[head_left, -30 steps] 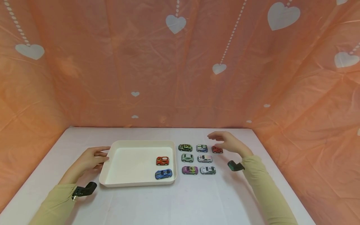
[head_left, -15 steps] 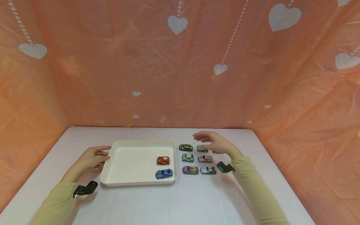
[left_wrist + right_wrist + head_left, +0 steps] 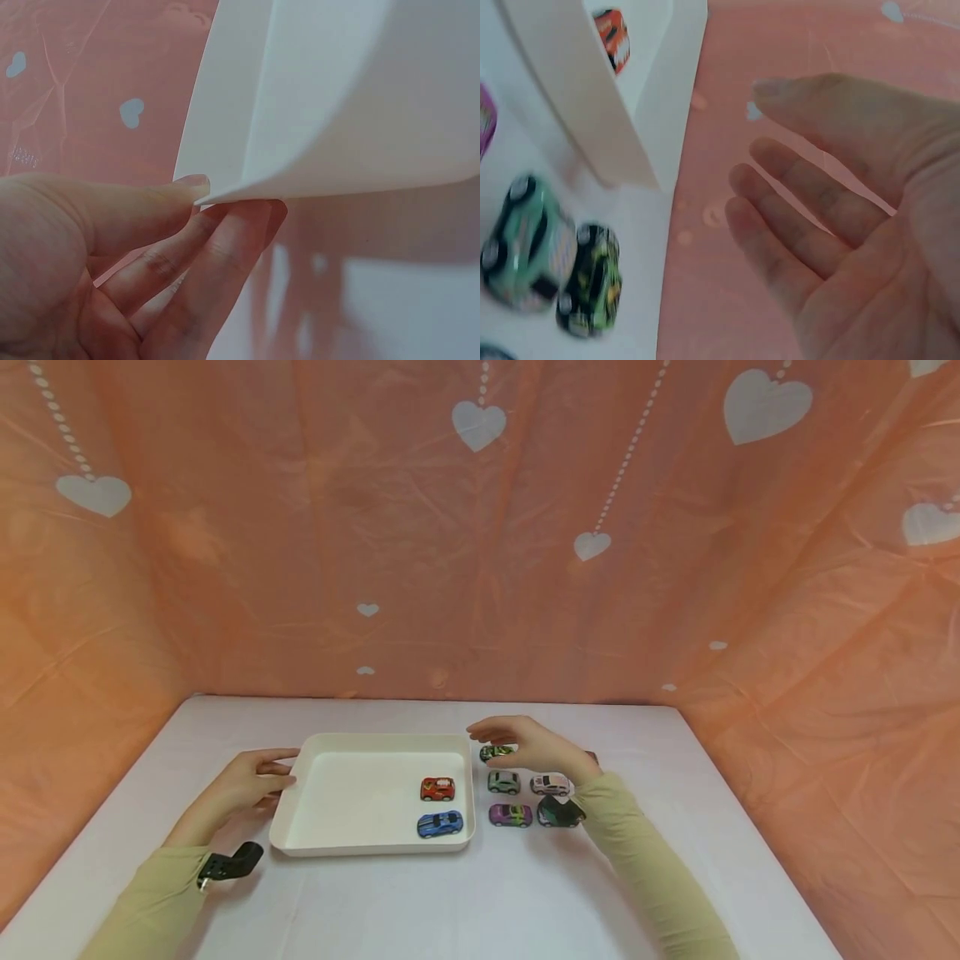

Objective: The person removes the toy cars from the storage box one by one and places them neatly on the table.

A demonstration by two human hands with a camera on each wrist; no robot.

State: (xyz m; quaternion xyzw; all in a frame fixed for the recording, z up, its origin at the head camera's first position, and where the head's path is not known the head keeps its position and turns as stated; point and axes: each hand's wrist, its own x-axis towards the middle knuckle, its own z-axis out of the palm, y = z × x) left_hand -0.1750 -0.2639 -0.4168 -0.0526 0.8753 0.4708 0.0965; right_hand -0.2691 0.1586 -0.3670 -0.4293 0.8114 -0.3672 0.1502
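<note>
My left hand (image 3: 240, 789) pinches the left rim of a white tray (image 3: 360, 851), thumb over the edge and fingers beneath it in the left wrist view. Inside the tray, towards its right end, lie a red toy car (image 3: 437, 789) and a blue toy car (image 3: 440, 824). My right hand (image 3: 536, 747) hovers over the back of the group of toy cars, fingers spread and nothing between them in the right wrist view. Closest to its fingertips is a green-and-black patterned car (image 3: 495, 752), partly covered. A mint green car (image 3: 503, 782) stands just in front of that one.
Right of the tray stand a purple car (image 3: 511, 815), a white-and-pink car (image 3: 551, 785) and others partly hidden by the right hand and the right wrist camera (image 3: 560, 812). An orange curtain (image 3: 420, 568) with white hearts encloses the white table (image 3: 375, 910).
My right hand has moved left, from beside the red car at the far right to over the green-and-black car. My left hand stays at the tray's rim.
</note>
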